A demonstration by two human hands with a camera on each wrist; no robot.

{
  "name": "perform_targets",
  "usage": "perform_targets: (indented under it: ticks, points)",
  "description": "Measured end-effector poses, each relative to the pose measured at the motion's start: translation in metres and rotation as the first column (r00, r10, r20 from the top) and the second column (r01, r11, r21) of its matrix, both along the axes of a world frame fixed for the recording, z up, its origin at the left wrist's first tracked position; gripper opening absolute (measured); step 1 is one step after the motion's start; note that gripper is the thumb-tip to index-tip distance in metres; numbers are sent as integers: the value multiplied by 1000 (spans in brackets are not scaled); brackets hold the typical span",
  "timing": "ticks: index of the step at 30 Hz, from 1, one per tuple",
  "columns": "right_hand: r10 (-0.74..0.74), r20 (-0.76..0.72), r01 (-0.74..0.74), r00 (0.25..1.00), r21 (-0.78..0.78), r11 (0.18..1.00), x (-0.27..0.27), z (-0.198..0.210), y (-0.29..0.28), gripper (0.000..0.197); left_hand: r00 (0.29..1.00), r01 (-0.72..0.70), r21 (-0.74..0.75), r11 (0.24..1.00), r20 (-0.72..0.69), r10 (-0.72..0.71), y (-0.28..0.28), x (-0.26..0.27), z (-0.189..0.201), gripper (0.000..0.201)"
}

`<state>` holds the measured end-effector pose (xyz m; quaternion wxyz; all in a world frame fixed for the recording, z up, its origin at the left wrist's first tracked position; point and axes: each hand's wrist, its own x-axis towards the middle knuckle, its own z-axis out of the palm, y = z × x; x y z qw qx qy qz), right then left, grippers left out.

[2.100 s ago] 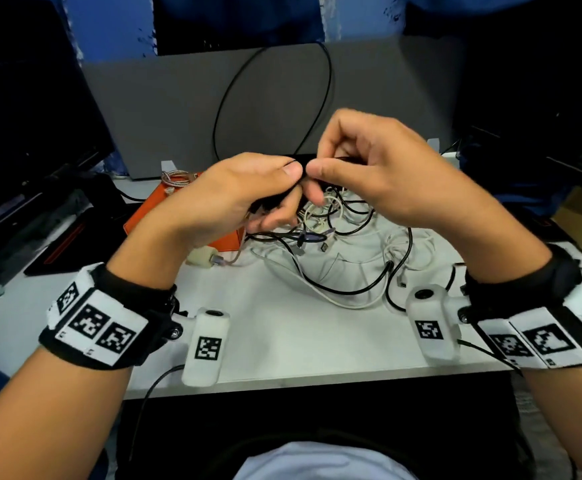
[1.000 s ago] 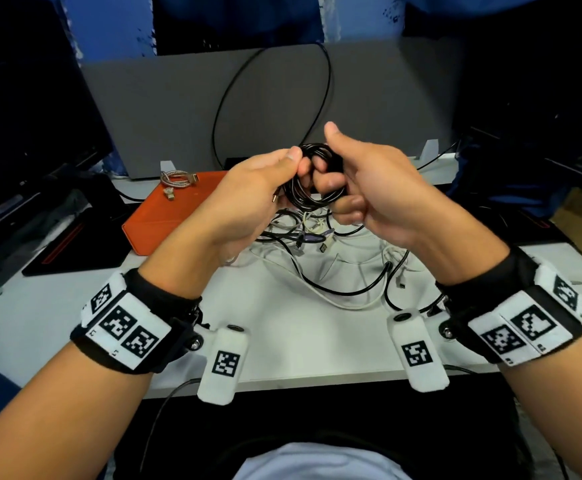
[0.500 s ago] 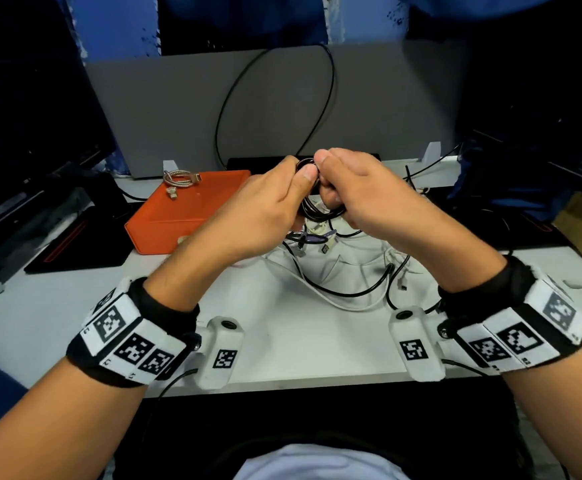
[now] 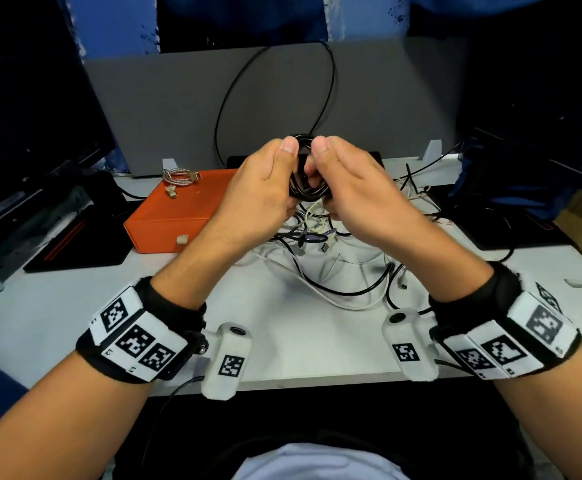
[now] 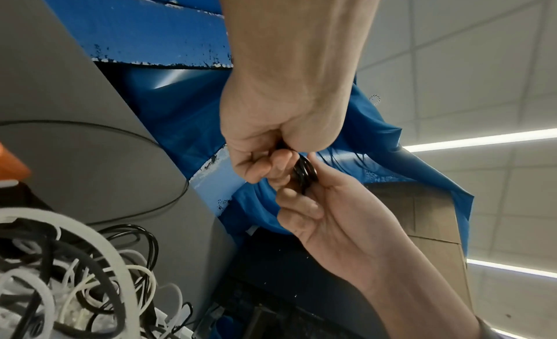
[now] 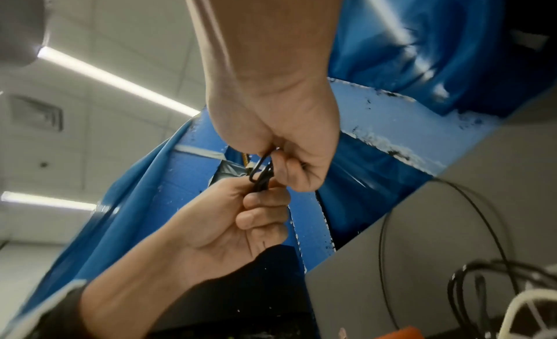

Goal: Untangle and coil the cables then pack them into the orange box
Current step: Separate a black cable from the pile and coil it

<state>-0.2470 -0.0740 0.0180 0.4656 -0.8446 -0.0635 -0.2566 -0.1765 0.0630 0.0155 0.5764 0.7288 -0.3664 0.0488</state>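
Black cable coil held up above white table, between both hands, over tangled pile. Left hand gripped coil's left side, thumb on top, fingers curled round strands. Right hand gripped right side, thumb up beside left thumb, fingers wrapped underneath. Both hands closed tight on coil, thumbs nearly touching. Left wrist view: coil seen edge-on, several black loops stacked, pinched between left hand above and right hand below. Right wrist view: thin black loop stuck out between right hand and left hand; fingers curled on it.

Tangled cables, black and white, lay loose on table below and right of hands, not coiled. Same pile blurred at lower left of left wrist view.

Orange box sat on table left of hands, lid closed, small pale tab on front face. Braided silver cable, coiled, rested on top of box near its back edge; not inside. Grey panel stood upright behind table, long black wire looping across it. Wrist bands with black-and-white markers on both wrists. Dark monitor at far left.
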Motion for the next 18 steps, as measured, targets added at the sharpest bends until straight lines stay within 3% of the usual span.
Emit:
perform_targets:
  ticks: [2, 5, 10, 13, 18]
  points:
    - [-73, 2, 73, 997, -173, 982, -2, 0, 0, 41, 999, -2, -8, 1000, -44, 1, -1, 0, -2, 37]
    - [-144, -25, 131, 989, -278, 951, -2, 2, -2, 38, 995, 25, 7, 1000, -101, -24, -3, -5, -3, 37]
    - [-224, -5, 206, 975, -372, 905, 1, 3, -11, 40, 997, 64, 271, 960, -67, -48, 10, -1, 12, 44]
    - [-261, -25, 227, 965, -418, 880, -3, 6, -13, 41, 998, 56, 355, 933, -52, -40, 26, 9, 21, 28]
    - [-259, -28, 211, 966, -496, 842, -8, 8, -10, 39, 980, 168, 300, 939, -153, -126, 42, 15, 32, 11]
